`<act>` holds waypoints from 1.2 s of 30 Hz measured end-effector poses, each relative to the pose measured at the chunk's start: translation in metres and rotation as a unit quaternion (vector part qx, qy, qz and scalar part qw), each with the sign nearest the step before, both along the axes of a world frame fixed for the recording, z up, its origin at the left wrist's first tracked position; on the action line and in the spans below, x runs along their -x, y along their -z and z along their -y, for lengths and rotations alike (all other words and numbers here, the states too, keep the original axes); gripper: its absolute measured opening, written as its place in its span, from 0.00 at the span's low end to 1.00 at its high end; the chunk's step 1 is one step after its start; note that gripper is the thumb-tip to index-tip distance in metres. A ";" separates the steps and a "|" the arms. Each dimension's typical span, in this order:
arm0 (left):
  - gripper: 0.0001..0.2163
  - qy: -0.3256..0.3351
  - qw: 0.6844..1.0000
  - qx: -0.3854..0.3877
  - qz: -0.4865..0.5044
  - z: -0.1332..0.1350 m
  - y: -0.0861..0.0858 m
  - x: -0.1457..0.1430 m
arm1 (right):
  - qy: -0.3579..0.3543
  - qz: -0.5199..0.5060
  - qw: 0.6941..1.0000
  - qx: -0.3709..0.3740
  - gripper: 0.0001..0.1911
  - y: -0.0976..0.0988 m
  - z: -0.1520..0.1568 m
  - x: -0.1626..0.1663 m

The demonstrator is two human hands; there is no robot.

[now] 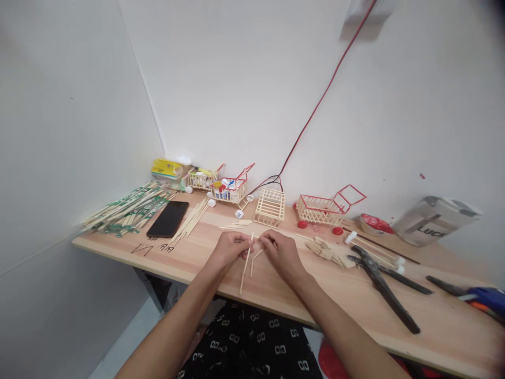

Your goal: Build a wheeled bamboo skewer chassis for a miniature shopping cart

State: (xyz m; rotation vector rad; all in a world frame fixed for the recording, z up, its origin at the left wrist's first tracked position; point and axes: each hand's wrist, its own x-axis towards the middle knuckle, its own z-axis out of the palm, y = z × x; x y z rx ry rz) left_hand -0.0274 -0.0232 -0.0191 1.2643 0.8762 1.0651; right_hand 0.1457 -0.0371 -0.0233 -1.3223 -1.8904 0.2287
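Note:
Near the front edge of the table, my left hand pinches thin pale wooden sticks. One long stick slants down from those fingertips, and a short piece bridges across to my right hand. The right fingers are closed on that side of the sticks, where a second, bent-looking leg hangs down. Whether the pieces are joined is too small to tell. Just beyond my hands lie short cut sticks and a slatted stick basket.
Small stick carts stand along the wall, one a red-rimmed cart. At left are a phone and bundled sticks. To the right lie black-handled pliers, a bowl of red paint and a tin.

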 end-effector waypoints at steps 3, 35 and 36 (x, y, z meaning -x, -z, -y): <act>0.10 0.002 1.000 0.000 0.003 0.000 0.000 0.000 | 0.001 -0.001 1.000 0.001 0.09 0.001 0.000 0.000; 0.09 -0.004 1.000 -0.001 -0.010 0.001 -0.001 0.000 | -0.008 -0.010 1.000 0.000 0.09 -0.001 0.001 0.001; 0.09 -0.003 1.000 -0.002 -0.011 0.001 -0.001 0.000 | -0.007 -0.009 1.000 0.000 0.09 0.000 0.001 0.001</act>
